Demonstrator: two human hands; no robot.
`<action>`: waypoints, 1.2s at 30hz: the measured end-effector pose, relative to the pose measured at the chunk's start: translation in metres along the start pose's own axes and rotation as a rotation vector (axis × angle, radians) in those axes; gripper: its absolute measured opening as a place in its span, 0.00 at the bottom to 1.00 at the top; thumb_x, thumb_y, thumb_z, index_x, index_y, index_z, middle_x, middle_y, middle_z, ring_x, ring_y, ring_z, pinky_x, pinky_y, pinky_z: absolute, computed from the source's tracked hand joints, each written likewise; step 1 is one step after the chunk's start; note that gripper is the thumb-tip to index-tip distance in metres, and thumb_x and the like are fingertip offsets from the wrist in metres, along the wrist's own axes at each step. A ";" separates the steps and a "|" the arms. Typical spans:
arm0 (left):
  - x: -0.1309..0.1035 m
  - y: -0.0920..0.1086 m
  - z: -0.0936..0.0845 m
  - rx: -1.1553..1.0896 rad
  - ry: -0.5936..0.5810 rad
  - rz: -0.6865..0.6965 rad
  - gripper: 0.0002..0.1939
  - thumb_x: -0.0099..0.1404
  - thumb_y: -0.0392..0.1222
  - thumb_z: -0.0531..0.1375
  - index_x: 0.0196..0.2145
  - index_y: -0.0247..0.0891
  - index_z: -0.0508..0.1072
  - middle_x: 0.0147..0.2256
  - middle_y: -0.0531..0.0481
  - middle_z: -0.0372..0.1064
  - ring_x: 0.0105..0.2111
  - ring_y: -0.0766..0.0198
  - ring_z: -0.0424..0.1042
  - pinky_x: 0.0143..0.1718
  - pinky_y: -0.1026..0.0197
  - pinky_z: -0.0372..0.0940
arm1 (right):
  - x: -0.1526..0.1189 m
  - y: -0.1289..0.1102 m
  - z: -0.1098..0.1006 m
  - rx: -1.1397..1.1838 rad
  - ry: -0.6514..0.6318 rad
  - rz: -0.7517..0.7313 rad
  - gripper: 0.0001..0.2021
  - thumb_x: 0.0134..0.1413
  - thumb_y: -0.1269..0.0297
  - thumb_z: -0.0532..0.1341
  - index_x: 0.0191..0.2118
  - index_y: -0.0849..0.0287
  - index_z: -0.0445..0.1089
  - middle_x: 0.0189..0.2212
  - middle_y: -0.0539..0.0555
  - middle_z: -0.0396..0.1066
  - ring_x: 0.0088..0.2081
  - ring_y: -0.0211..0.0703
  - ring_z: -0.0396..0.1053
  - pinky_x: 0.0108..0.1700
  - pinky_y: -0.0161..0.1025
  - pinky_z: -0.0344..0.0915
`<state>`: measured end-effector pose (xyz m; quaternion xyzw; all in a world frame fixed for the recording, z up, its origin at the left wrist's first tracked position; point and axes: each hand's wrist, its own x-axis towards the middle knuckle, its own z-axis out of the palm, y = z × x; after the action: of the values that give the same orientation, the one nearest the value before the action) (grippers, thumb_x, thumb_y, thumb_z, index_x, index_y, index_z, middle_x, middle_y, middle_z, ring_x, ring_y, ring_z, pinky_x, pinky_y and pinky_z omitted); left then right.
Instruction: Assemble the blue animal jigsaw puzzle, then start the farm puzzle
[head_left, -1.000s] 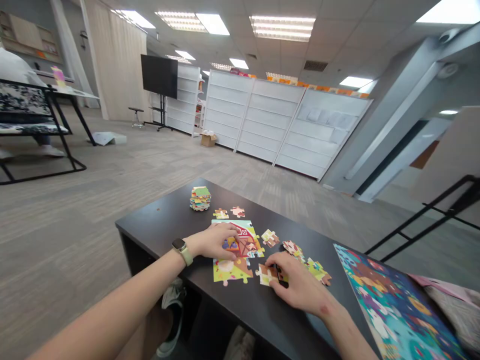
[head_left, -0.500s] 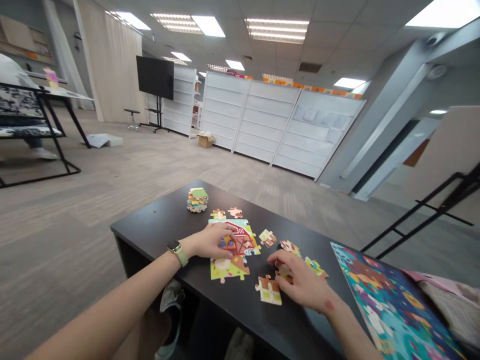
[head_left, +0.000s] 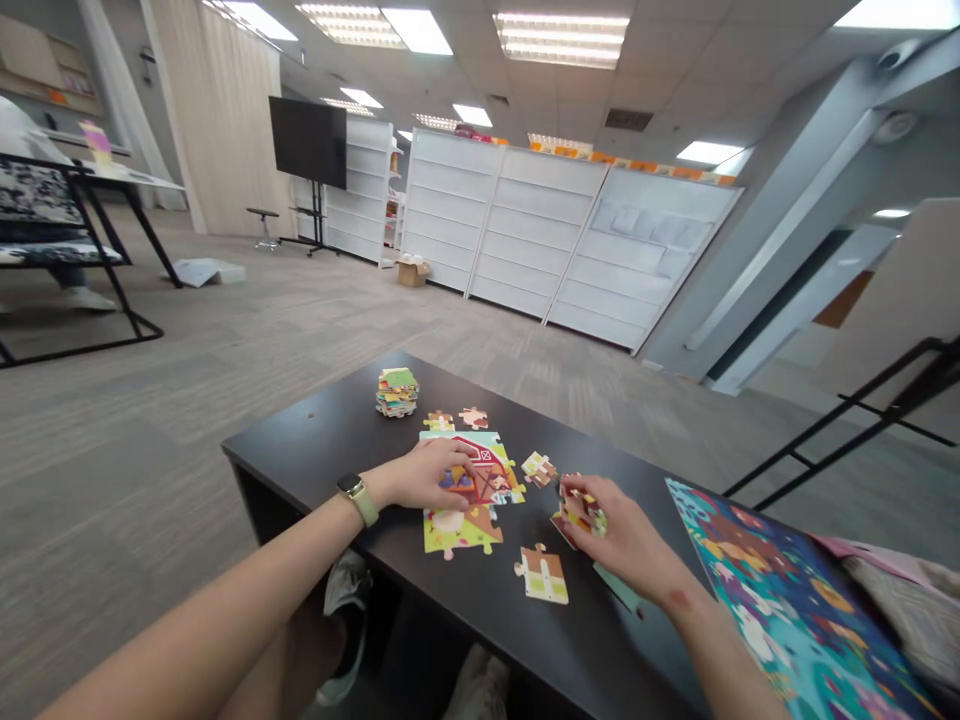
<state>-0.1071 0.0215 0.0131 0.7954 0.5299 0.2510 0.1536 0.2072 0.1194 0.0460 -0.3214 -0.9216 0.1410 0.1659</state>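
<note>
My left hand (head_left: 431, 472), with a watch on its wrist, lies with fingers stretched over a partly joined jigsaw puzzle (head_left: 491, 455) that shows a red barn. Below it, a joined puzzle section with a white hen (head_left: 461, 532) touches the barn part. To the right, my right hand (head_left: 619, 530) has its thumb and fingers around several puzzle pieces (head_left: 581, 508), tilted off the table. A greenish piece (head_left: 619, 588) shows under that palm, partly hidden. Between the hands lie a loose brown-and-green piece (head_left: 538, 468) and, nearer me, a fence piece (head_left: 543, 575).
A stack of puzzle pieces (head_left: 397, 392) stands at the far left of the dark table (head_left: 322, 455), with two loose pieces (head_left: 473, 418) beyond the barn. A colourful sea-animal picture (head_left: 780, 590) covers the right end. A seated person (head_left: 30, 135) is at the far left.
My right hand has gathered the loose pieces near it and now grips them, slightly lifted and tilted. My left hand stays on the barn puzzle. The view has tilted slightly downward.
</note>
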 end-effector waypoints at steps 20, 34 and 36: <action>-0.001 0.000 0.003 -0.021 0.003 -0.028 0.17 0.60 0.51 0.66 0.46 0.46 0.75 0.59 0.47 0.63 0.60 0.48 0.61 0.61 0.50 0.53 | 0.004 0.047 0.015 -0.056 -0.008 0.207 0.24 0.56 0.51 0.59 0.54 0.58 0.71 0.54 0.63 0.70 0.56 0.57 0.67 0.58 0.55 0.61; 0.006 0.003 0.008 -0.020 -0.007 -0.047 0.19 0.59 0.52 0.66 0.47 0.46 0.75 0.58 0.46 0.64 0.59 0.48 0.62 0.61 0.50 0.54 | 0.017 0.035 0.012 0.298 0.215 0.101 0.21 0.62 0.49 0.55 0.55 0.55 0.70 0.63 0.60 0.62 0.63 0.50 0.61 0.65 0.51 0.55; 0.007 0.003 0.009 -0.022 0.000 -0.048 0.19 0.59 0.52 0.65 0.47 0.45 0.75 0.57 0.46 0.64 0.58 0.49 0.62 0.60 0.51 0.56 | 0.000 0.032 0.001 0.234 0.197 0.102 0.24 0.65 0.49 0.51 0.60 0.55 0.66 0.67 0.60 0.55 0.67 0.50 0.52 0.67 0.53 0.50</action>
<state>-0.0974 0.0264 0.0090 0.7808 0.5459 0.2531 0.1683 0.2245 0.1433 0.0334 -0.3587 -0.8605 0.2234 0.2845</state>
